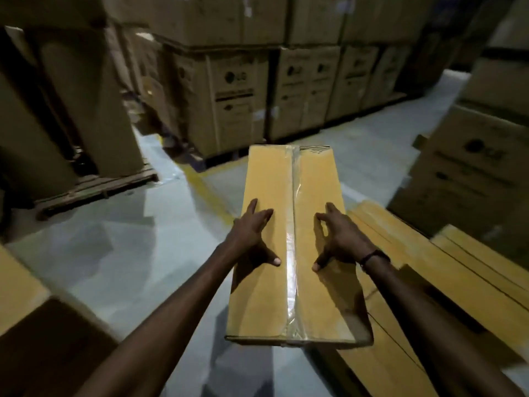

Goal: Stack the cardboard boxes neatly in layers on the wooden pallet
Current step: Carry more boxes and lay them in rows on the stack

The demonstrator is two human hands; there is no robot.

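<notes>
Head view: long box (294, 245), taped along its top seam, lay lengthwise away from the person, above the floor (114, 239). Left hand (252, 233) rested flat on the top, fingers straight and slightly spread, thumb out toward the tape (291, 253). Right hand (339, 239) also on top, fingers spread, partly bent. Flat boxes (458, 270) lay just right. Pallet (97, 187) stood far left under tall cartons (71, 104).

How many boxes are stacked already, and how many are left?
A few long flat yellow-brown cardboard boxes already lie side by side at right. Both hands, left hand and right hand, rest on another long taped cardboard box, not yet placed. How many remain is not visible.
</notes>
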